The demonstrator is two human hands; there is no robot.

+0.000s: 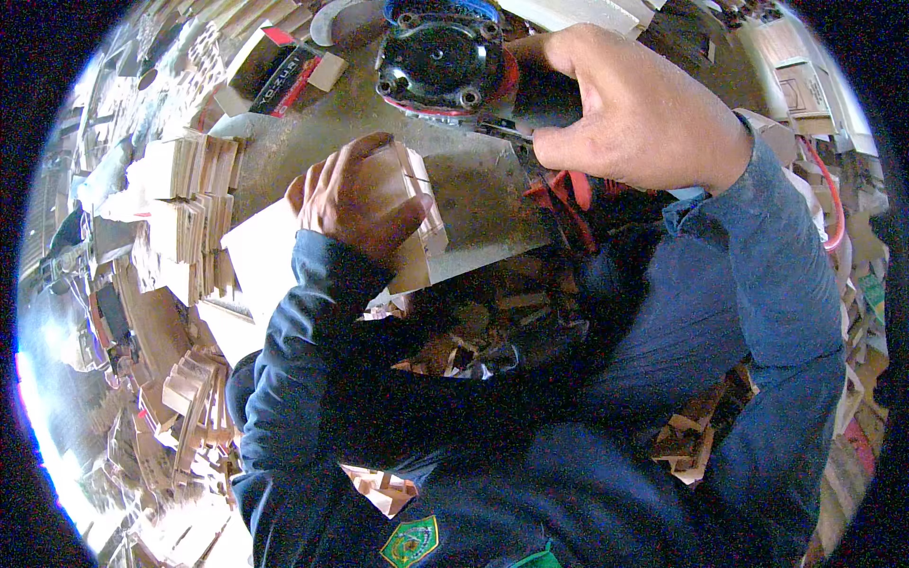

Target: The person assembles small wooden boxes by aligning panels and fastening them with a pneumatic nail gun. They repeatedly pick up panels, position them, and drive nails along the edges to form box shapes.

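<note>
ok, l hand (348, 201) pinching wood pcs (389, 178), r hand (620, 114) fingers curled round pwr tool (438, 59)

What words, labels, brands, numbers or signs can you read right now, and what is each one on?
Black-and-red printed item, upper left: pale block lettering, large enough to read; I don't copy out printed text.
Green shield-shaped patch on the dark blue jacket: emblem; any lettering is too small to read.
Black tool at the right hand: none I can read.
Wooden pieces at the left hand: none I can read.
</note>
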